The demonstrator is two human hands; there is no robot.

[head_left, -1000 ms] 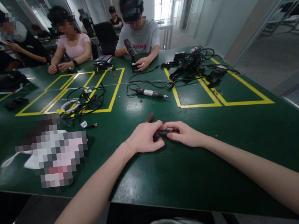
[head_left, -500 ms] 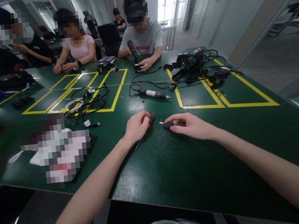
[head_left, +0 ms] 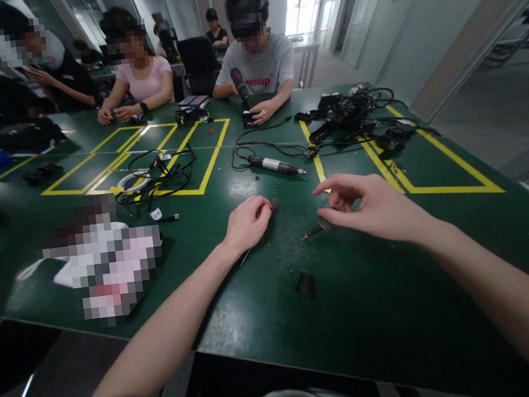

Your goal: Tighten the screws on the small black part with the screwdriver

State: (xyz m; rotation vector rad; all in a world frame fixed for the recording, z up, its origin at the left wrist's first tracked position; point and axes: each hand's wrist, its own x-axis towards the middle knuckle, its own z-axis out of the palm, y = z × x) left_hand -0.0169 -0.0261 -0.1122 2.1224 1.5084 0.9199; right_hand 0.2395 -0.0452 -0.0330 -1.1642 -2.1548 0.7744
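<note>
My left hand [head_left: 248, 222] rests on the green table, its fingers closed around a screwdriver [head_left: 272, 206]. The dark handle end shows past the fingertips, and the thin shaft points back toward me below the hand. My right hand [head_left: 365, 206] is a little above the table, with the index finger lifted away from the thumb. Under the thumb and the curled fingers is a slim dark piece with a metal tip [head_left: 313, 232], pointing left; its far end is hidden. Nearer to me is a small black piece [head_left: 305, 285], slightly blurred, apart from both hands.
A pen-shaped electric screwdriver [head_left: 275, 165] with a cord lies beyond my hands. Black cables are heaped at the back right [head_left: 350, 115] and coiled at the left [head_left: 166, 178]. A pixelated pouch [head_left: 123, 259] is at near left. Across the table a person [head_left: 256, 65] holds a power tool.
My right hand has moved right and its index finger has lifted. The black piece formerly in it is now nearer to me, out of the hand. My left hand has barely moved.
</note>
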